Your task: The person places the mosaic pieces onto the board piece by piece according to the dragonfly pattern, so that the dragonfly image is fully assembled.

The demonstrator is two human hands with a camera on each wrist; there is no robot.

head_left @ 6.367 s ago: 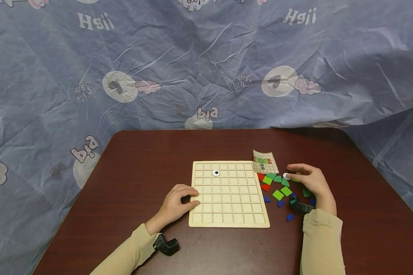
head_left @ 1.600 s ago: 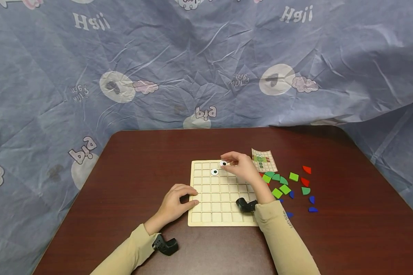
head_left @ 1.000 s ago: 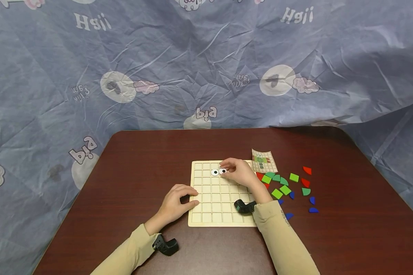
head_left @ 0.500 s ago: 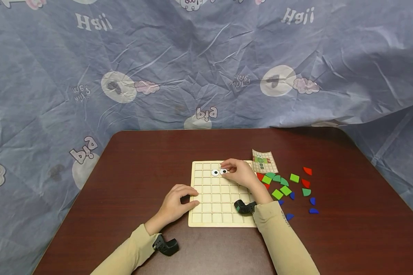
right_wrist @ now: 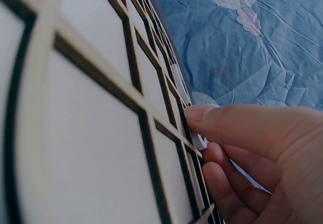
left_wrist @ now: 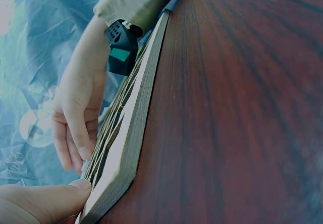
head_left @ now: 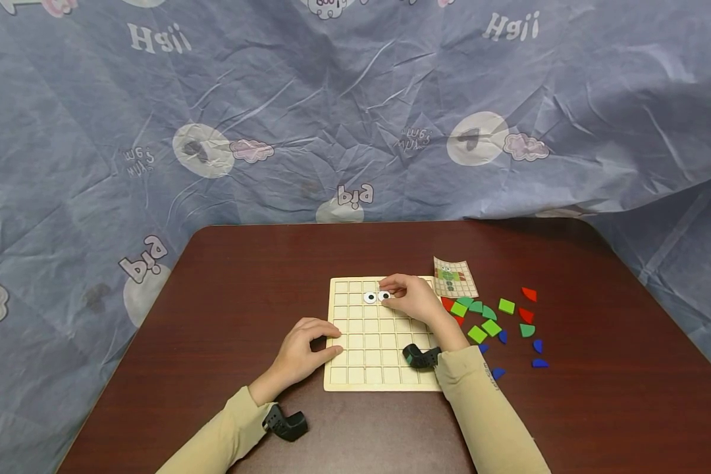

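Note:
The square-grid wooden board (head_left: 373,355) lies on the table, with a round white eye disc (head_left: 370,298) seated in its upper part. My right hand (head_left: 413,299) is over the board's upper middle. Between its thumb and fingers it pinches a second white eye disc (head_left: 383,296), right beside the first; the right wrist view shows this disc (right_wrist: 201,142) edge-on at the grid, partly behind the thumb. My left hand (head_left: 299,349) rests its thumb and fingertips on the board's left edge. Its thumb (left_wrist: 50,200) lies along the rim in the left wrist view.
A small pattern card (head_left: 455,280) stands slightly curled at the board's upper right corner. Right of the board lie several loose pieces: green squares (head_left: 492,328), dark green pieces (head_left: 526,330), red pieces (head_left: 529,293) and blue pieces (head_left: 540,363). A printed cloth (head_left: 308,131) hangs behind the table.
My right hand has come from the loose pieces to the board with the second eye disc and lowered it beside the first. In the last second it stays there. The left hand keeps its place.

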